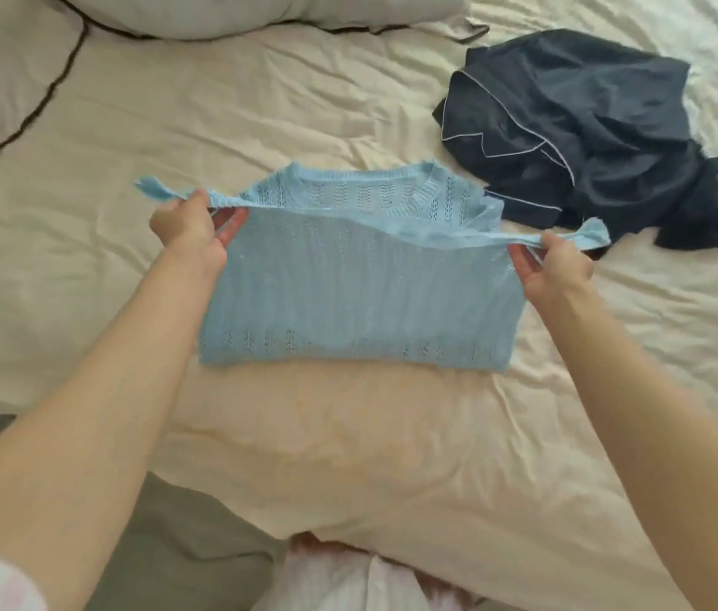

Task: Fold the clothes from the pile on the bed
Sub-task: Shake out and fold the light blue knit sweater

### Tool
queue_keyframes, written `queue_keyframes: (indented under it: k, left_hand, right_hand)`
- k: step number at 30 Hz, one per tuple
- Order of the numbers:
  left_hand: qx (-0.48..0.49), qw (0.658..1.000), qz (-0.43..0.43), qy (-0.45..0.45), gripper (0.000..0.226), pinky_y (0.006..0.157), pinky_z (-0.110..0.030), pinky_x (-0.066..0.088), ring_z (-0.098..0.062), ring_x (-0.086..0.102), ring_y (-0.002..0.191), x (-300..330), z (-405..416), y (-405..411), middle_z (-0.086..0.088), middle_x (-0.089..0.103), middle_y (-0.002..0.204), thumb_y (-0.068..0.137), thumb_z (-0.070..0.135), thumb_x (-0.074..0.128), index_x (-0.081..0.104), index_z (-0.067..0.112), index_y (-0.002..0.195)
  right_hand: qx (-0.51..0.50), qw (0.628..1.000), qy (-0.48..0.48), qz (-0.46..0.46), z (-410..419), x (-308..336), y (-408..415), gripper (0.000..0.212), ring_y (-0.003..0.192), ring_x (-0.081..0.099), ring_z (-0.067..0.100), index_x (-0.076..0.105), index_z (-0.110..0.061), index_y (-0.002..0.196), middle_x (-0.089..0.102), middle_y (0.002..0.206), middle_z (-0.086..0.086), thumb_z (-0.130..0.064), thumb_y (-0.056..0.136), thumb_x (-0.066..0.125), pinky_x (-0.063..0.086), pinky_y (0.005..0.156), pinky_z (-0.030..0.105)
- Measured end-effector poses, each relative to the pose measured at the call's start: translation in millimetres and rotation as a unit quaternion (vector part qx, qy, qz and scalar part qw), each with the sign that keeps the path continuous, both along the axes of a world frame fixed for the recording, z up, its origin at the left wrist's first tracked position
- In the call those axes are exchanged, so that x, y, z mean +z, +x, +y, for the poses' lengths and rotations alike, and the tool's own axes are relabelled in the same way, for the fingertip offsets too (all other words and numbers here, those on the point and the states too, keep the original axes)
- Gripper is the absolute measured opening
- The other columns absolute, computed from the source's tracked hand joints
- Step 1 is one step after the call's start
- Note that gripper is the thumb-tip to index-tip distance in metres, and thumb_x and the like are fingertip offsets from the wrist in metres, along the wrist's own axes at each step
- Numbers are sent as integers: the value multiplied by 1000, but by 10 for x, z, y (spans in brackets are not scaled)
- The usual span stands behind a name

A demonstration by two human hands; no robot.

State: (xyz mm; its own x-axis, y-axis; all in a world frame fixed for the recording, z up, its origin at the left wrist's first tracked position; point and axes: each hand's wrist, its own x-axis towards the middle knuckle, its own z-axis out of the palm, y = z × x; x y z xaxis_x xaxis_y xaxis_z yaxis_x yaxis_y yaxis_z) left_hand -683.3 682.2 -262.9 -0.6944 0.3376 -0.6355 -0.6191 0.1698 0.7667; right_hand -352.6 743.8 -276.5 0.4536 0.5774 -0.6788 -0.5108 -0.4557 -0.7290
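My left hand (191, 227) and right hand (553, 269) each pinch an end of the blue knit top (357, 297), mid-frame on the bed (348, 456), half doubled toward its collar. The dark pile (586, 138), upper right, looks unfolded yet.

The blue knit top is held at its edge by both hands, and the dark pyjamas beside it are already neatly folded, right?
Not quite. The head view shows both the left hand and right hand pinching the blue knit top, but the dark pyjamas lie in a crumpled heap on the bed, not folded.
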Motion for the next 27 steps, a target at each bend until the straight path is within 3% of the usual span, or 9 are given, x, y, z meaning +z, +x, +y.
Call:
queue_keyframes:
  k: [7,11,12,14,17,19,22,24,27]
  left_hand:
    - [-10,1000,-17,5,17,62,-32,59,-20,61,63,-423,1052,-316,-11,56,76,90,-7,49,46,5,77]
    - [-102,994,16,-20,11,65,-23,55,-13,59,67,-763,1298,-401,-3,54,78,96,4,44,52,8,102]
    - [-145,988,43,-39,17,65,-23,52,-13,58,70,-855,1275,-387,-1,55,81,97,6,44,52,8,111]
    - [-257,950,151,-93,29,78,-27,51,-17,61,86,-1034,1097,-323,-5,62,97,97,9,44,53,4,124]
    - [-430,813,365,-147,33,105,-29,33,-25,50,123,-1223,578,-64,-13,55,131,97,8,43,53,3,128]
    - [-501,725,452,-137,37,112,-38,23,-30,38,134,-1288,214,179,-15,47,139,96,12,42,51,4,131]
    - [-590,572,556,-128,45,110,-55,19,-37,35,134,-1418,-192,514,-16,43,142,92,27,39,52,10,132]
    - [-642,487,571,-158,48,109,-56,18,-36,37,134,-1519,-359,604,-13,42,145,92,34,35,49,19,135]
    - [-675,430,562,-210,52,113,-49,9,-33,34,136,-1672,-531,395,-7,38,147,92,42,27,42,25,139]
  right_hand:
    - [33,999,11,-1,1209,-266,-290,9,82,62,25,47,-5,90,58,93,15,1,93,53,60,69,36]
    - [107,994,20,9,1512,-520,-331,10,86,59,20,47,-4,107,54,95,10,-4,97,44,56,79,30]
    - [137,990,20,-11,1500,-582,-355,9,84,55,17,47,-9,104,52,91,6,-5,97,41,54,79,28]
    - [224,962,15,-154,1287,-731,-453,16,89,53,12,52,-16,108,54,96,2,-10,96,43,47,80,23]
    - [393,828,63,-395,566,-952,-650,34,123,47,15,51,-8,130,54,131,5,-14,97,47,31,102,18]
    - [505,710,117,-477,40,-1080,-801,37,135,38,25,51,-4,131,47,140,13,-13,96,50,22,114,37]
    - [607,539,167,-560,-506,-1277,-1001,40,132,41,33,57,-8,128,49,139,16,-21,90,54,24,110,57]
    - [654,468,158,-573,-686,-1379,-1042,43,131,44,31,57,-15,130,49,140,13,-32,92,47,23,109,55]
    - [703,397,115,-578,-685,-1498,-798,49,132,43,28,53,-21,134,46,143,9,-41,93,36,18,110,51]
